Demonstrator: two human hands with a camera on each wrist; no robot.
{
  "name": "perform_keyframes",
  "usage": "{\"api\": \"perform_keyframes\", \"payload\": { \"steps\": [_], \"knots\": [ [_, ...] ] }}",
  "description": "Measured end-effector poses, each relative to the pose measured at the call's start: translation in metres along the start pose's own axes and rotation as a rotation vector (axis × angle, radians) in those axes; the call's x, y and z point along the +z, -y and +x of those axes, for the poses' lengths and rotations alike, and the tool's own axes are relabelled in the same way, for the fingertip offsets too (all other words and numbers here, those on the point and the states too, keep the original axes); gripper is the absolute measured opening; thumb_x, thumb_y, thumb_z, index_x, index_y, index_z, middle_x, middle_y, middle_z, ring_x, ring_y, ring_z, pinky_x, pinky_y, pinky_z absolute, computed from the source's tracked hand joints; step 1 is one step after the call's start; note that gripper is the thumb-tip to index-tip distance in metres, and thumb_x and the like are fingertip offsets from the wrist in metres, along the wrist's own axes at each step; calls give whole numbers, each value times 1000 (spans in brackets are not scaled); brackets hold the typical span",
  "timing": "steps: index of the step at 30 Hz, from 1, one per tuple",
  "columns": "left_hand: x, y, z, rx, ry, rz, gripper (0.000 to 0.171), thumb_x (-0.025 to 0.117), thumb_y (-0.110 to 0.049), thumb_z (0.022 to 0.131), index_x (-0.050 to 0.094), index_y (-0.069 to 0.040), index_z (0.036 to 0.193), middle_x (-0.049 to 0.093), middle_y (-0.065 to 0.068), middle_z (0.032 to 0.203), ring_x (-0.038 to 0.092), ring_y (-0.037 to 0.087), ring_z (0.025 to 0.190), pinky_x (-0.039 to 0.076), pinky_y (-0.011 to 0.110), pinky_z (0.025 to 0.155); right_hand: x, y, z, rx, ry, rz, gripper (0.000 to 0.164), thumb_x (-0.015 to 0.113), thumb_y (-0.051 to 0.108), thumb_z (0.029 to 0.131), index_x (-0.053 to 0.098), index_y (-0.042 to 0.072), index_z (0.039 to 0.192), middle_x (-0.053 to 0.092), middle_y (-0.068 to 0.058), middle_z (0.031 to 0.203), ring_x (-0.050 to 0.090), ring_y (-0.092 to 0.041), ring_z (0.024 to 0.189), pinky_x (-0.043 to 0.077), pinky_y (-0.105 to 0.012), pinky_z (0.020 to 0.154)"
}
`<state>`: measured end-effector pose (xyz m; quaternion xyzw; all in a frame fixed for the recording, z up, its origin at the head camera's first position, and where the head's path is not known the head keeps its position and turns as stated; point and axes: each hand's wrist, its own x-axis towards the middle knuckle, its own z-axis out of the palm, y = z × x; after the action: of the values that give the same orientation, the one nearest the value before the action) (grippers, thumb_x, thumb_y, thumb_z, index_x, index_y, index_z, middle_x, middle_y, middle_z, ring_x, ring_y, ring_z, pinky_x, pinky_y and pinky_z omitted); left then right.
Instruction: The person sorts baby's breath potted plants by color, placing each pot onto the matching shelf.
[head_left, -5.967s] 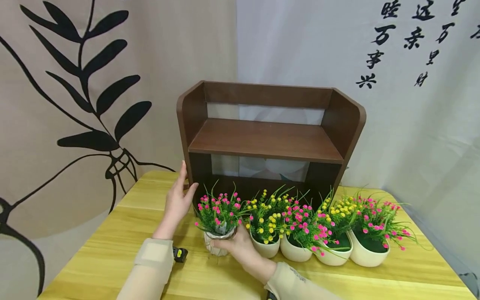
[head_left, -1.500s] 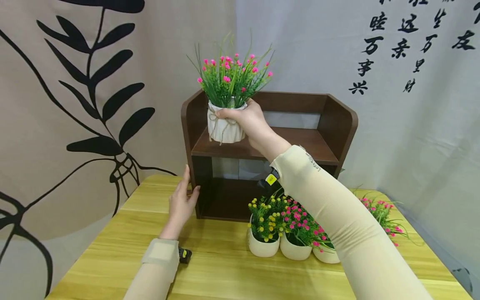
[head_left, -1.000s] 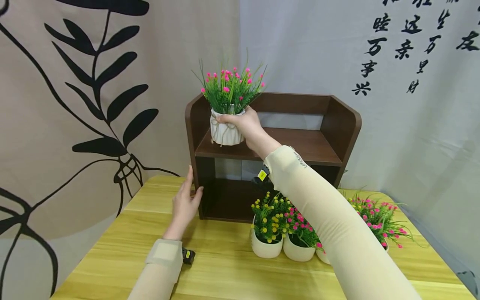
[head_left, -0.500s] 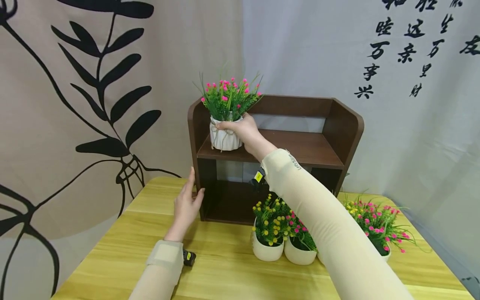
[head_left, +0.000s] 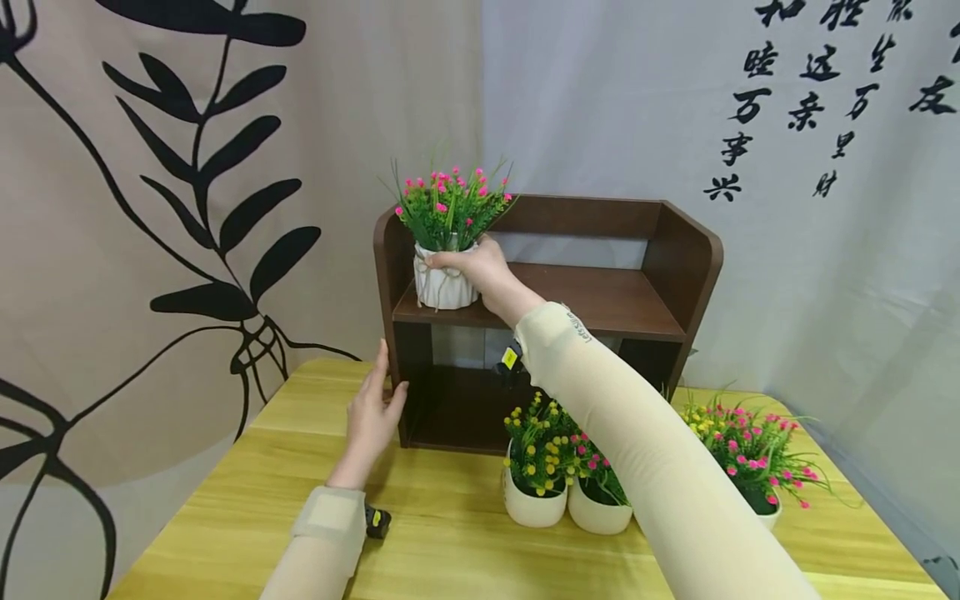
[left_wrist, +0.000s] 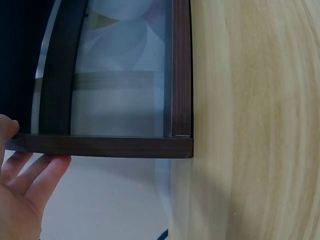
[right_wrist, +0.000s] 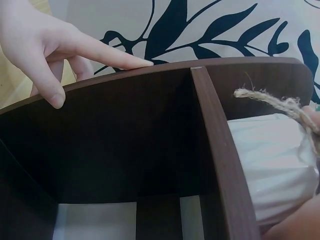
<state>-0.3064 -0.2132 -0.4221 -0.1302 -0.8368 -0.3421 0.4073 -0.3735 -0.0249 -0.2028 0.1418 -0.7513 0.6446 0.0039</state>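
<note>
A white pot of pink artificial flowers (head_left: 444,287) with a twine bow is at the left end of the upper board of the brown two-tier shelf (head_left: 600,296). My right hand (head_left: 489,271) grips the pot from the right, thumb across its front. In the right wrist view the pot's base (right_wrist: 270,160) lies against the upper board or very near it; contact is hard to tell. My left hand (head_left: 371,421) holds the shelf's left side panel low down. The left wrist view shows its thumb inside and its fingers (left_wrist: 50,177) outside the panel (left_wrist: 110,146).
In front of the shelf stand white pots with yellow flowers (head_left: 536,504) and pink flowers (head_left: 600,512). Another pink-flowered plant (head_left: 768,467) stands right, and my right sleeve (head_left: 660,450) hides part of the row. The wooden table (head_left: 450,550) extends forward; a printed curtain (head_left: 600,100) hangs behind.
My right hand has lifted the pink-flowered pot from the table to above the upper board, then lowered it there. My left hand keeps its place on the side panel.
</note>
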Motion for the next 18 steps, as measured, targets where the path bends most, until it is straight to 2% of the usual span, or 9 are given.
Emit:
{"api": "perform_keyframes", "payload": {
  "steps": [4,7,13,18],
  "knots": [
    [0,0,0,-2,-2,3,78,67,-7,91,23,-17,156,53,24,135,59,24,60,38,34,47,1,-1,3,-4,1,4,95,82,26,74,29,5,150,35,-12,149,37,-24,134,32,-39,108],
    [0,2,0,2,-5,5,78,67,-7,91,24,-16,155,54,24,134,56,21,57,37,33,45,1,-1,6,9,17,-1,97,81,27,76,25,5,152,32,-13,152,35,-24,136,31,-39,108],
    [0,2,0,5,-11,-1,79,67,-7,91,24,-18,155,55,24,131,64,28,68,46,39,51,-2,-1,10,51,75,-27,108,79,31,78,8,6,156,15,-14,159,23,-26,142,24,-43,112],
    [-1,2,-1,-4,-7,-7,76,67,-6,91,26,-15,155,56,24,130,67,32,76,53,45,57,-2,-2,11,69,103,-14,107,78,30,80,6,7,156,12,-12,160,20,-25,144,22,-42,113]
  ]
}}
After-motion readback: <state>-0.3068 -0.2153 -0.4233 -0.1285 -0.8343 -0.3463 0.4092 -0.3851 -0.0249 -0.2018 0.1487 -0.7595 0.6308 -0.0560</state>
